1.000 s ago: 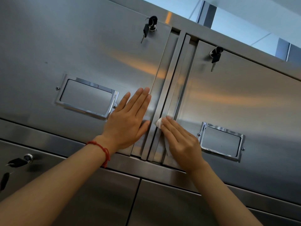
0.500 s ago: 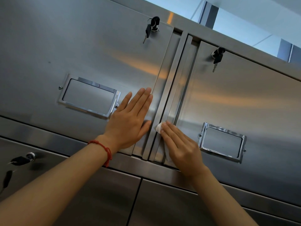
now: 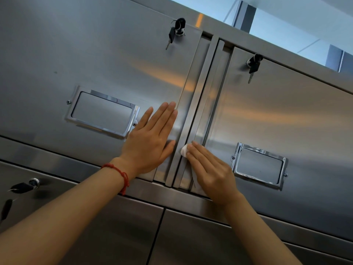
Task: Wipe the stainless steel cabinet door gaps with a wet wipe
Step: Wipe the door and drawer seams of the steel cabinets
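Two stainless steel cabinet doors meet at a vertical gap (image 3: 198,104) with raised metal strips. My left hand (image 3: 150,142), with a red cord at the wrist, lies flat with straight fingers on the left door (image 3: 95,60), just left of the gap. My right hand (image 3: 208,167) presses a white wet wipe (image 3: 184,151) with straight fingers against the lower part of the gap strips. Most of the wipe is hidden under that hand.
Each door has a chrome label frame (image 3: 103,113) (image 3: 259,165) and a lock with hanging keys (image 3: 176,31) (image 3: 253,64). A horizontal steel rail (image 3: 76,163) runs below, with more doors under it and another key (image 3: 24,185) at lower left.
The right hand with the wipe has hardly shifted along the gap. The left hand stays flat on the left door. The view has drifted slightly.
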